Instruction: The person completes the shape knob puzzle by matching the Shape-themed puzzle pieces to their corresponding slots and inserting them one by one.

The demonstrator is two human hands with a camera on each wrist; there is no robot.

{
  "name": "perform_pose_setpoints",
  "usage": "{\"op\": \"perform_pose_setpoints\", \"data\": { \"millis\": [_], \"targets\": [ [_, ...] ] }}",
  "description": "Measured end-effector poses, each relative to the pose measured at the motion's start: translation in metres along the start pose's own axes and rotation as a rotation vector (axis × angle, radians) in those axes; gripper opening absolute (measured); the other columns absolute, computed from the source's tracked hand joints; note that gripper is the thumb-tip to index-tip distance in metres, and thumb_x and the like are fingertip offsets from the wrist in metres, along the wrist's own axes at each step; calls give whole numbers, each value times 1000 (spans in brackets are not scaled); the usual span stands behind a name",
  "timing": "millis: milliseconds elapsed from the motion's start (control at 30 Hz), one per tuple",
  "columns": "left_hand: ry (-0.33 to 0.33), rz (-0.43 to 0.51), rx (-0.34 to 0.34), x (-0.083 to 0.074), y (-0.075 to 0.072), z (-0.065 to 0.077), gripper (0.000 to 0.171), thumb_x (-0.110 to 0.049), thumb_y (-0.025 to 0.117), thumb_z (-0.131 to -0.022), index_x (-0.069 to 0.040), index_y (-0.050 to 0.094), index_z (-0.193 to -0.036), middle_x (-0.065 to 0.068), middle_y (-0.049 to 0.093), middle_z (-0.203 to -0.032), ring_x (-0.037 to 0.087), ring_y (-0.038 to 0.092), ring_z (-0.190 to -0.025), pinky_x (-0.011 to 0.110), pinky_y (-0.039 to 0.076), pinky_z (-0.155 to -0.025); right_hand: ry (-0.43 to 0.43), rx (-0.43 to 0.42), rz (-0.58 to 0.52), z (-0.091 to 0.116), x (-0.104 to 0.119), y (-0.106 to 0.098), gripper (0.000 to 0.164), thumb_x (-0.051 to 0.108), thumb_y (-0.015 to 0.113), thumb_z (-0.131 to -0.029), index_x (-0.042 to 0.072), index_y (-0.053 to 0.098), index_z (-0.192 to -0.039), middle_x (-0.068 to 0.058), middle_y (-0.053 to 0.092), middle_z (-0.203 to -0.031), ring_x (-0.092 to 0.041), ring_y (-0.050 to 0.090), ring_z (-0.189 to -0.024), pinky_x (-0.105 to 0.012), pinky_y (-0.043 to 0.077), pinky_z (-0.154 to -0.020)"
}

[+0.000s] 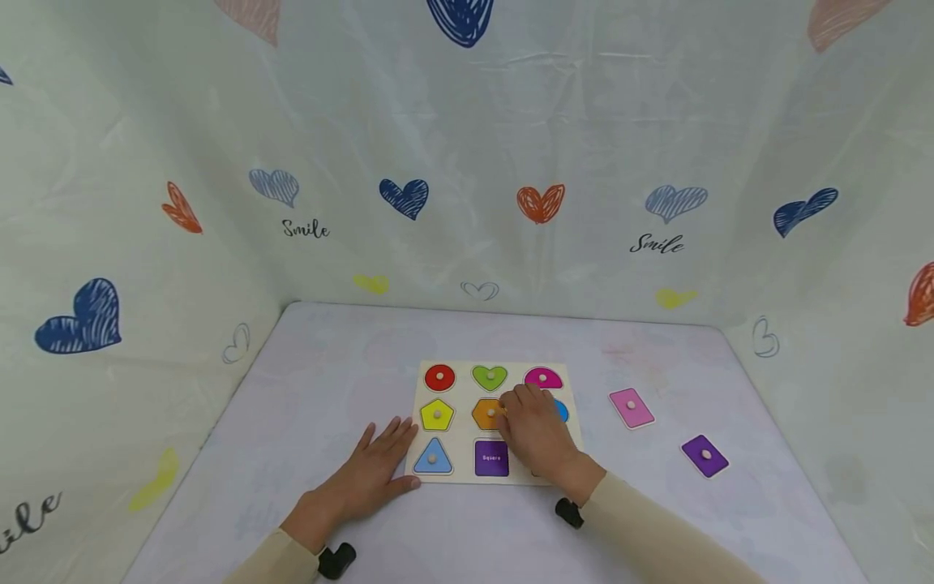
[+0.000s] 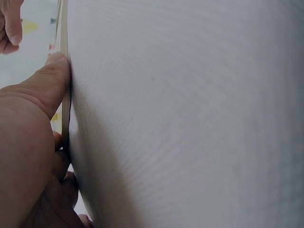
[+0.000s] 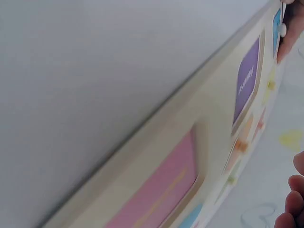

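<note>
A cream wooden shape puzzle board (image 1: 461, 478) lies on the table. My left hand (image 1: 375, 469) rests at its left side with fingers spread, thumb at the near left corner. Above the board's right half, my right hand (image 1: 538, 430) has its fingers loosely bent, nothing seen between them. Its fingertips overlap the edge of the orange hexagon (image 1: 485, 414) in the head view, while the right wrist view shows them apart from its knob. The purple square recess (image 1: 492, 459) holds no piece; neither does the pink recess (image 3: 164, 185), mostly hidden by my right hand in the head view.
Right of the board lie a pink knobbed piece (image 1: 631, 408) and a purple square piece (image 1: 705, 456). Seated in the board are a red circle (image 1: 440, 377), green heart (image 1: 490, 378), magenta semicircle (image 1: 543, 377), yellow pentagon (image 1: 437, 414) and blue triangle (image 1: 434, 458).
</note>
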State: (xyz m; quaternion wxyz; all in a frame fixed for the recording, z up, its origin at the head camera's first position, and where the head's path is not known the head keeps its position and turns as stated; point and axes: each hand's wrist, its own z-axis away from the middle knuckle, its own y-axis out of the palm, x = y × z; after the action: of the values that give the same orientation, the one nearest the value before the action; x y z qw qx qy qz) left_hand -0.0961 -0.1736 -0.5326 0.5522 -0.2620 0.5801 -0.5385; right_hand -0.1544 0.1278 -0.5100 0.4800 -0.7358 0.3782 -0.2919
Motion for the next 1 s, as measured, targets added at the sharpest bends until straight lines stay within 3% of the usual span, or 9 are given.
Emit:
{"op": "perform_pose_setpoints", "data": {
  "millis": [133,333,533,1000],
  "targets": [
    [-5,-11,-7,0,1,0,89,-53,71,-97,-14,32,-167,2,31,-174,26,18,-164,58,8,-133,26,-39,19,11,-29,-6,23,21,82,-92,6,69,-105,-5,64,-91,-20,54,-84,-31,43,-71],
    [12,-2,-16,1,2,-1,89,-52,72,-97,-13,33,-167,3,32,-173,27,19,-164,58,10,-133,118,-40,58,34,-70,-17,33,19,88,-86,1,69,-107,-11,65,-94,-25,57,-87,-36,49,-72],
    [16,-4,-17,1,1,-1,89,-51,72,-97,-12,33,-166,5,32,-173,28,19,-164,59,10,-133,208,-20,83,62,-105,-27,28,14,84,-89,-1,69,-107,-14,65,-97,-31,58,-92,-43,52,-77],
    [0,-2,4,-3,-3,1,89,-53,72,-97,-12,34,-166,5,32,-173,28,20,-164,58,10,-133,261,-88,140,127,-179,-52,27,9,81,-83,-4,66,-102,-18,63,-90,-39,57,-86,-49,43,-68]
  ]
}}
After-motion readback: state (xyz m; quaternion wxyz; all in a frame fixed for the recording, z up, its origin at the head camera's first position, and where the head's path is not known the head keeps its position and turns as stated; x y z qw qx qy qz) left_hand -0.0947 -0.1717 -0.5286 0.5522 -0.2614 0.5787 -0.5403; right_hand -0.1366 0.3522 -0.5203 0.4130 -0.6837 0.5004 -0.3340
